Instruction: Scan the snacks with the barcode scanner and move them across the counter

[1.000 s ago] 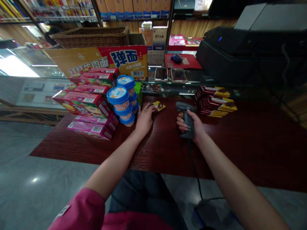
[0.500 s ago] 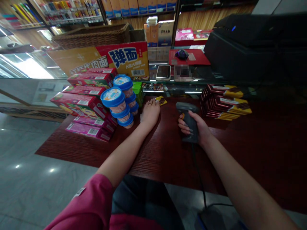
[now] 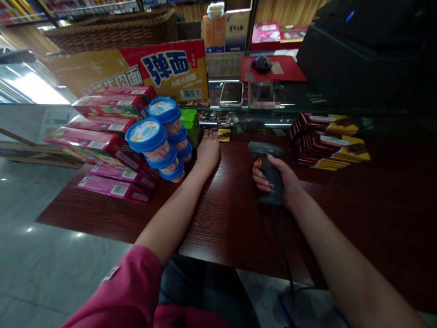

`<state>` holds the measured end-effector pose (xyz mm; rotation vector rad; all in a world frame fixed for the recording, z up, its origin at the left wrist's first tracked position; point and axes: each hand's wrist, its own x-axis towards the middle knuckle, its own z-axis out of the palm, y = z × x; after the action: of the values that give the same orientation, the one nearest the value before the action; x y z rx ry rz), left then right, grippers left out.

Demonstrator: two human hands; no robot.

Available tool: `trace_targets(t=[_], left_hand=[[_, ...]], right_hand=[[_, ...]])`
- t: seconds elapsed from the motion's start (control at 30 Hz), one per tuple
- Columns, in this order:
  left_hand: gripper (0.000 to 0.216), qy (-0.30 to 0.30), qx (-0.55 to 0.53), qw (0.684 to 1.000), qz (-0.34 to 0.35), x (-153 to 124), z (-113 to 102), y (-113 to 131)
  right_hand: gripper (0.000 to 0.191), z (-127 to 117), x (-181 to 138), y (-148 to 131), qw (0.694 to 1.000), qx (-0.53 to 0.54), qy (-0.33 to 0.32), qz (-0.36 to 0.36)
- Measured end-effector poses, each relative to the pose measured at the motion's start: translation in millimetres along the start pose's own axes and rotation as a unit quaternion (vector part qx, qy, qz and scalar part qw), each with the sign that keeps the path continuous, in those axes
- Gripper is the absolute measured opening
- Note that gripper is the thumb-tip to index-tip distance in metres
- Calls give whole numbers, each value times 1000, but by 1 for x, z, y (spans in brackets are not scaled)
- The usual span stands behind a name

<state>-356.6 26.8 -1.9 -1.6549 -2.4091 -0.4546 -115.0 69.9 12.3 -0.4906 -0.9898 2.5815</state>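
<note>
My left hand [image 3: 208, 149] reaches to the back of the brown counter, with its fingers closed over a flat yellow-and-dark chocolate bar [image 3: 224, 135]. Only the bar's right end shows clearly; the fingers hide most of the rest. Beside this hand stand a green box [image 3: 190, 122] and stacked tubs with blue lids [image 3: 149, 135]. My right hand [image 3: 285, 182] is wrapped round the handle of a black barcode scanner [image 3: 269, 171], held upright with its head towards the left. A cable runs down from the scanner. Right of it lie stacked chocolate bars [image 3: 332, 146] in matching wrappers.
Red boxes [image 3: 88, 142] and purple boxes [image 3: 108, 186] are piled at the left. Behind them stands a large noodle carton [image 3: 170, 73]. A phone [image 3: 231, 94] and a mouse [image 3: 261, 64] lie on the glass shelf. A dark machine [image 3: 358, 68] fills the back right.
My left hand has moved slightly back and left, and the chocolate bar under it now lies straighter. The view has tilted down a little. My right hand still holds the scanner.
</note>
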Motion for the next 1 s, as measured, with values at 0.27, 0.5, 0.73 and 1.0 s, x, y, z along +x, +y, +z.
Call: trace_targets(t=[0.27, 0.5, 0.73, 1.0], left_hand=[[56, 31, -59, 996, 59, -7, -2, -5], [59, 33, -173, 952, 250, -41, -15, 64], [67, 88, -272, 902, 323, -11, 2, 157], [45, 66, -272, 905, 320, 8, 16, 180]], right_hand=[[30, 1, -10, 4, 999, 5, 30, -43], [27, -1, -64, 10, 993, 18, 74, -93], [25, -27, -140, 10, 971, 41, 151, -181], [16, -29, -146, 0, 958, 68, 182, -210]])
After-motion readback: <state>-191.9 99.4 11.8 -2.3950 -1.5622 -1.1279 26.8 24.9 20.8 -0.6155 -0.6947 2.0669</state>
